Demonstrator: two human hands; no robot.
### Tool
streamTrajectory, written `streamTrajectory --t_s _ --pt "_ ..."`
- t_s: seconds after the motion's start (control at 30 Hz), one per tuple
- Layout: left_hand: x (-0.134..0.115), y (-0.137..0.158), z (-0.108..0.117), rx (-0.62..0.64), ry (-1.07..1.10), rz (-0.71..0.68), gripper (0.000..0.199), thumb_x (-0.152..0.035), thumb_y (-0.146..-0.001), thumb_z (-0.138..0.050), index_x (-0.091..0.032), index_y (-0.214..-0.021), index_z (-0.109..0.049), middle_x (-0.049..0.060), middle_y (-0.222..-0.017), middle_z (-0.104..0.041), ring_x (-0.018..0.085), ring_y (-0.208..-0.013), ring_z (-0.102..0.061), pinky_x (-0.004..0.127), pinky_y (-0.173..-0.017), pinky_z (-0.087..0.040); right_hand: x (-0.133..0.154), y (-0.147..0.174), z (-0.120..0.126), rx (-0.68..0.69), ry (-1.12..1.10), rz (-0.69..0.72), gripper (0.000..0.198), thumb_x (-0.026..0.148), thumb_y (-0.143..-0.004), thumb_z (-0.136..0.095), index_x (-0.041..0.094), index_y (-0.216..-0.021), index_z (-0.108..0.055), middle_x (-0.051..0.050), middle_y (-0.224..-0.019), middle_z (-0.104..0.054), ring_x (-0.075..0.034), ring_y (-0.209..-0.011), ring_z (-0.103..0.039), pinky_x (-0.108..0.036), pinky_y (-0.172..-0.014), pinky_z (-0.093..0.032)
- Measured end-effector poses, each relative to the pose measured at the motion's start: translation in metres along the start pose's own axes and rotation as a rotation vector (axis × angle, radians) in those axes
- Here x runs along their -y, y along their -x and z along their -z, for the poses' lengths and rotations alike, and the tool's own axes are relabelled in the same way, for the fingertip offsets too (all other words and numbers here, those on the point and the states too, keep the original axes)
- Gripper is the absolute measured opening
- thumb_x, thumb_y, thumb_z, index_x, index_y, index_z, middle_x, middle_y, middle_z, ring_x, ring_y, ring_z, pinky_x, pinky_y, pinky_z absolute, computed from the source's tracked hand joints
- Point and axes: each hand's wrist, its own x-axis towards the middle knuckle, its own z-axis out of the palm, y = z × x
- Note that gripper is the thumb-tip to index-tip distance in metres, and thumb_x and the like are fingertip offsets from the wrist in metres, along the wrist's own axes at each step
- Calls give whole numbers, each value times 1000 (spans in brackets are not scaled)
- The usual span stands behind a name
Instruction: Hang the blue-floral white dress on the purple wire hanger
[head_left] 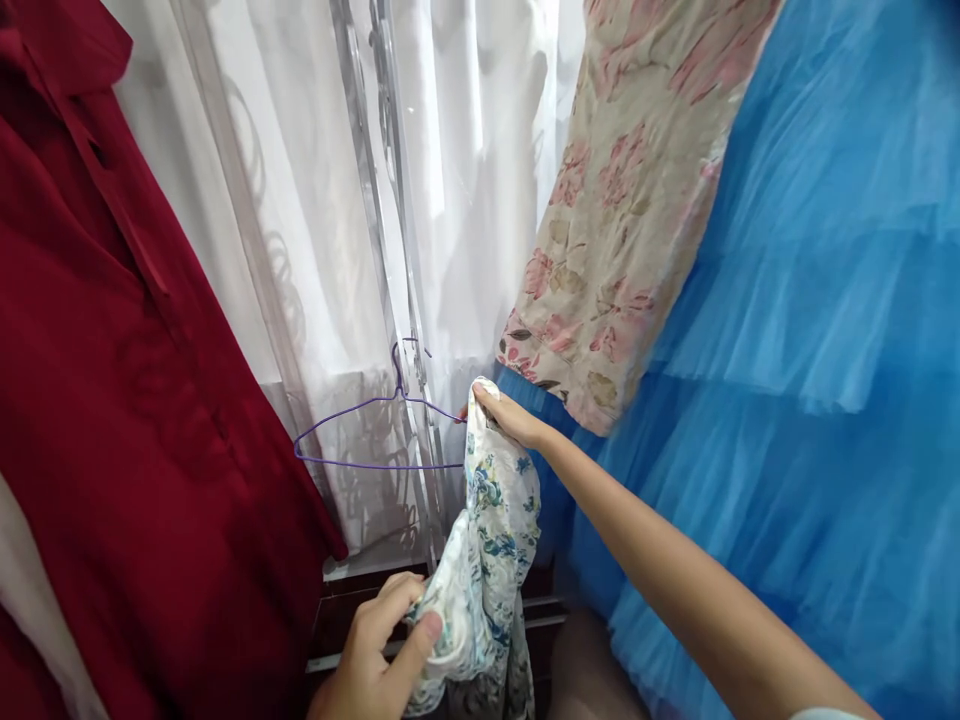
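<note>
A white garment with a blue and green flower print (499,510) hangs bunched between my two hands. My right hand (506,412) grips its upper end, thumb on top, together with the right side of a purple wire hanger (352,466). That side of the hanger is hidden by the cloth, while its left side and hook show bare. Lower down, my left hand (386,640) pinches a gathered edge of the same garment between thumb and fingers. Which kind of garment it is, I cannot tell.
A dark red garment (165,400) hangs at the left. On the right hang a beige piece with pink flowers (592,270) and a layered blue tulle dress (810,330). White curtains (480,200) and a metal upright (397,180) stand behind the hanger.
</note>
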Motion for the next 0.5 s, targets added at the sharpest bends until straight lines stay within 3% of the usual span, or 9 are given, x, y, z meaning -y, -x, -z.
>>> streamTrajectory --t_s 0.07,0.17,0.23,0.3,0.4,0.5 --pt "5 -4 17 0 5 17 15 -38 -79 -71 -25 -87 -73 9 -97 -65 28 -96 -57 32 -87 -45 2 2 -5 51 -55 -24 59 72 -80 -55 15 -74 -66 -5 -68 -66 -16 -59 -54 -29 -59 -44" --pt "10 -20 48 121 -84 -89 19 -34 -80 -70 -22 -65 -66 8 -79 -60 26 -85 -55 31 -81 -43 4 6 -7 61 -74 -48 50 65 -77 -64 16 -71 -61 0 -62 -61 -12 -54 -49 -26 -54 -40" --pt "19 -35 68 82 -191 -98 22 -32 -75 -75 -22 -59 -64 7 -77 -60 26 -84 -53 30 -81 -42 7 9 -5 87 -50 -86 47 62 -74 -69 16 -69 -58 2 -58 -57 -11 -51 -46 -24 -52 -38" --pt "34 -50 82 74 -282 -21 27 -36 -74 -75 -21 -56 -62 5 -71 -59 24 -76 -52 29 -73 -40 11 12 -3 118 -2 -124 45 58 -73 -71 16 -68 -58 3 -57 -56 -10 -50 -46 -24 -51 -36" --pt "59 -72 92 197 -312 114 34 -43 -84 -63 -20 -59 -61 2 -65 -58 21 -66 -51 26 -62 -36 14 14 -2 129 42 -160 41 54 -72 -74 15 -67 -61 1 -57 -58 -11 -50 -47 -24 -49 -36" --pt "74 -98 97 180 -249 135 27 -41 -81 -63 -20 -64 -62 1 -66 -62 21 -69 -55 25 -64 -37 15 14 -2 127 32 -202 40 51 -70 -76 13 -67 -66 -2 -59 -63 -13 -51 -51 -25 -50 -39"
